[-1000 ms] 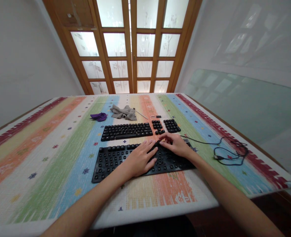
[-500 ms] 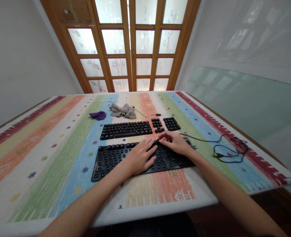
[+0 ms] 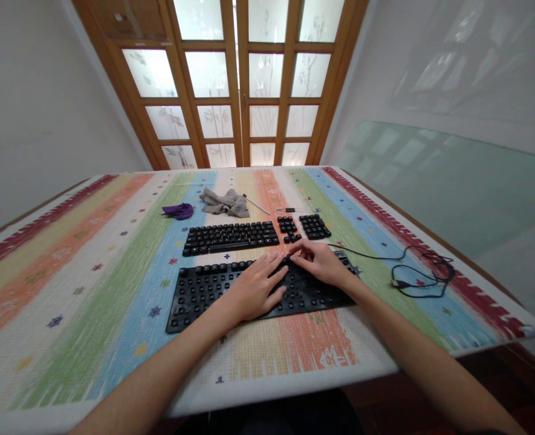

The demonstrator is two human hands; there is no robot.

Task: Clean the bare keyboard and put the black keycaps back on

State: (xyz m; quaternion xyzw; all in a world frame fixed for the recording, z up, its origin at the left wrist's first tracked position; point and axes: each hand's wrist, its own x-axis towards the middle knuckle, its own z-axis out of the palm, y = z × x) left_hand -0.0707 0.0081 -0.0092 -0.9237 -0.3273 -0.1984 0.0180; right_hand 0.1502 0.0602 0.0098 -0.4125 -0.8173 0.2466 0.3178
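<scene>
A black keyboard frame (image 3: 199, 293) with bare key stems lies near me on the striped cloth. My left hand (image 3: 254, 287) rests flat on its middle with fingers stretched out. My right hand (image 3: 319, 263) sits at the frame's far edge, its fingertips pinched together on something small I cannot make out. Just behind the frame lie rows of removed black keycaps (image 3: 230, 236) set out in keyboard order, with smaller keycap groups (image 3: 313, 226) to the right.
A black cable (image 3: 424, 275) coils on the cloth at the right. A grey rag (image 3: 224, 203), a purple object (image 3: 179, 211) and thin tools (image 3: 289, 209) lie behind the keycaps. The table (image 3: 113, 284) ends at a wood-framed glass door; a wall stands at the right.
Both hands stay on the keyboard frame; the right fingertips shifted slightly at its far edge. The view has tilted a little.
</scene>
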